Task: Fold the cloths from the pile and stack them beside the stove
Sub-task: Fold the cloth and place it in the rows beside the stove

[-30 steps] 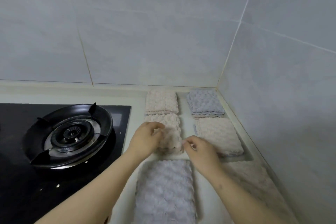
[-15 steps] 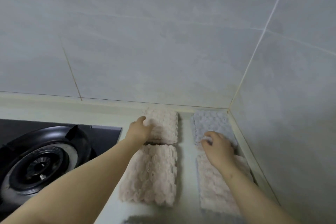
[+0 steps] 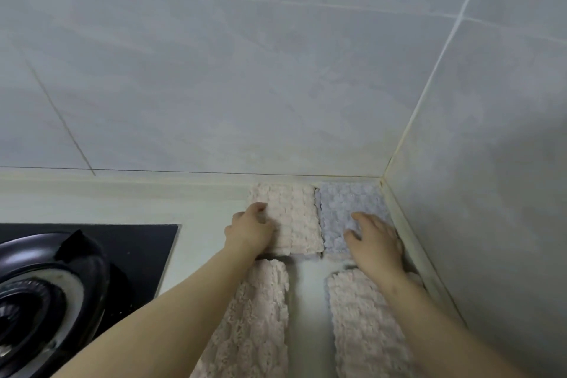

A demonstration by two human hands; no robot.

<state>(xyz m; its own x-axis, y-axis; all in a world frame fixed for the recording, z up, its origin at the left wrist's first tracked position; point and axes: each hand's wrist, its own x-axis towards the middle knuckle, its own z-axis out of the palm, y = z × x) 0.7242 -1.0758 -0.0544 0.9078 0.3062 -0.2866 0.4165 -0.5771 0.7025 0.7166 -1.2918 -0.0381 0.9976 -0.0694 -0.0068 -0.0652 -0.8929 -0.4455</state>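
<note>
Back corner of the counter (image 3: 308, 291), centre right of frame, to the right of the stove (image 3: 46, 285).

- Two folded cloths lie side by side and touching against the foot of the wall (image 3: 214, 86): back pink cloth (image 3: 294, 218) on the left, grey cloth (image 3: 340, 202) on the right, tucked into the corner.
- A paler layer peeks out under the pink one's near edge, so this is probably a stack.
- Two more folded pieces lie lower in frame, apart from each other: near pink cloth (image 3: 257, 316) at lower centre, right pink cloth (image 3: 365, 325) at lower right.

Hands:
- Left hand (image 3: 248, 233): fingers curled over the left edge of the back pink cloth, apparently gripping it. The underside of the grip is hidden.
- Right hand (image 3: 376, 239): fingers spread and laid flat on the grey cloth, pressing, not clutching.

Handling, as a judgement:
- Thick, knobbly pile; soft, light and limp.
- The cloths will sag and unfold if lifted by one corner.
- They are not slippery, and the pile likely clings layer to layer.
- Best taken at the folded edge, pinching all layers together, or slid flat under a palm.
- To square a stack, push the sides with flat fingers and do not tug.
</note>
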